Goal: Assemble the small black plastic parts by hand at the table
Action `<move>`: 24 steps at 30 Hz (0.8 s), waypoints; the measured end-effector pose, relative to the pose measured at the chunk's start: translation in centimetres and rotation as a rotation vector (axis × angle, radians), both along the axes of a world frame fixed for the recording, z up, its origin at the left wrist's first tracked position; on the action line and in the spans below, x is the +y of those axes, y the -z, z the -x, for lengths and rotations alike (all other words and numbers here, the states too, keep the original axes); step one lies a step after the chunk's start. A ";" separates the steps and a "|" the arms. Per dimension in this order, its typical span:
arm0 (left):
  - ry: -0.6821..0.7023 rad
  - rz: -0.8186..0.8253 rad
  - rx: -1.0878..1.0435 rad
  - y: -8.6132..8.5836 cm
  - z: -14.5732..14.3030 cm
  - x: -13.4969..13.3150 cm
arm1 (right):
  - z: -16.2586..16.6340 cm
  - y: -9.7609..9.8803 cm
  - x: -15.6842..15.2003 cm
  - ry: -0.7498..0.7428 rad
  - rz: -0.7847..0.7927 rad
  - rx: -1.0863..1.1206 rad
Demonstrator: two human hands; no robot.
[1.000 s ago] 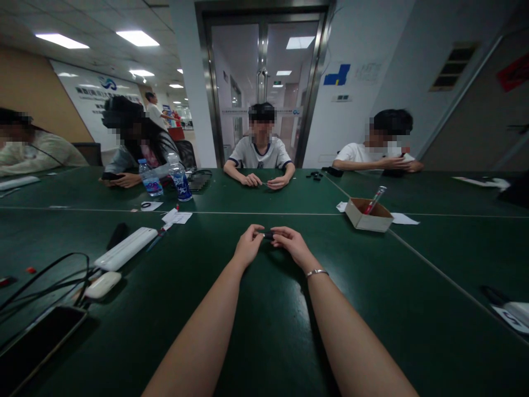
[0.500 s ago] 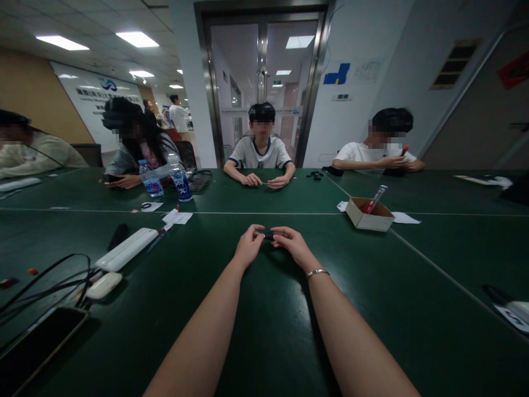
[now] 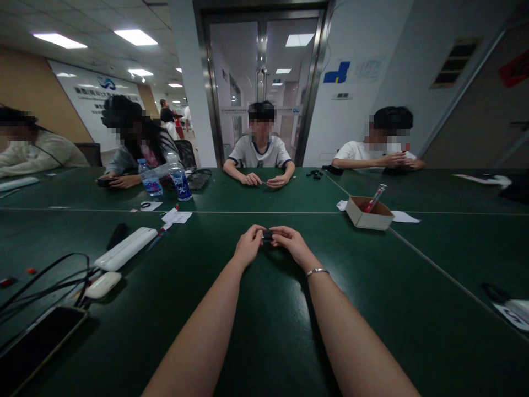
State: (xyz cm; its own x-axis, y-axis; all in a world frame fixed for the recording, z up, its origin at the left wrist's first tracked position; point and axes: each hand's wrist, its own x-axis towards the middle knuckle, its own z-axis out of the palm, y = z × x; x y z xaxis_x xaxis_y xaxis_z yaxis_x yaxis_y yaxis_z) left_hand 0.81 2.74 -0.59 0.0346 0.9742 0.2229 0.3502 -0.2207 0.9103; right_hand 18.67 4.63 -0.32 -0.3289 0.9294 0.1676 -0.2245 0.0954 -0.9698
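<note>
My left hand (image 3: 248, 245) and my right hand (image 3: 291, 243) meet over the dark green table (image 3: 264, 309), both pinched on a small black object (image 3: 268, 236) held between their fingertips. The object is tiny and mostly covered by my fingers, so I cannot make out what it is. A thin silver bracelet (image 3: 316, 271) circles my right wrist. Both forearms rest low over the tabletop.
A cardboard box (image 3: 367, 214) with a red pen stands to the right. On the left lie a white power strip (image 3: 125, 248), black cables (image 3: 49, 278), a phone (image 3: 37, 344) and two water bottles (image 3: 178, 177). Several people sit along the far side.
My hands have stayed almost still on the small black object, closing slightly together. People in the far corridor have moved.
</note>
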 end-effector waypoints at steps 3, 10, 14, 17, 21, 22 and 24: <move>-0.010 -0.022 -0.001 -0.3 0.0 -0.2 | 0.0 0.0 0.0 0.001 0.007 0.013; 0.041 -0.066 -0.033 -1.1 -0.2 -0.8 | 0.5 0.0 0.4 -0.006 0.057 -0.085; 0.026 -0.057 -0.011 -1.2 -0.2 -0.9 | 0.3 -0.3 0.2 -0.045 -0.032 -0.068; 0.007 -0.046 0.004 -1.3 -0.3 -0.9 | 0.3 -0.5 0.1 -0.053 -0.025 -0.076; 0.003 -0.019 -0.021 -1.4 -0.3 -0.9 | 0.6 -0.2 0.3 -0.055 -0.004 -0.137; -0.001 -0.002 -0.026 -1.3 -0.3 -0.9 | 0.6 -0.1 0.4 -0.055 -0.012 -0.136; -0.011 0.031 -0.029 -1.2 -0.3 -0.8 | 0.6 -0.1 0.4 -0.052 -0.029 -0.117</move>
State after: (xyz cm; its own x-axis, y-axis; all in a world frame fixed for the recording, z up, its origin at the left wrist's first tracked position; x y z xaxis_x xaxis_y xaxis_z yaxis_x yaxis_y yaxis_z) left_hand 1.13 1.94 0.60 0.0182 0.9810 0.1934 0.3261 -0.1887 0.9263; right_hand 18.03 5.05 -0.26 -0.3958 0.9058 0.1513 -0.1150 0.1146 -0.9867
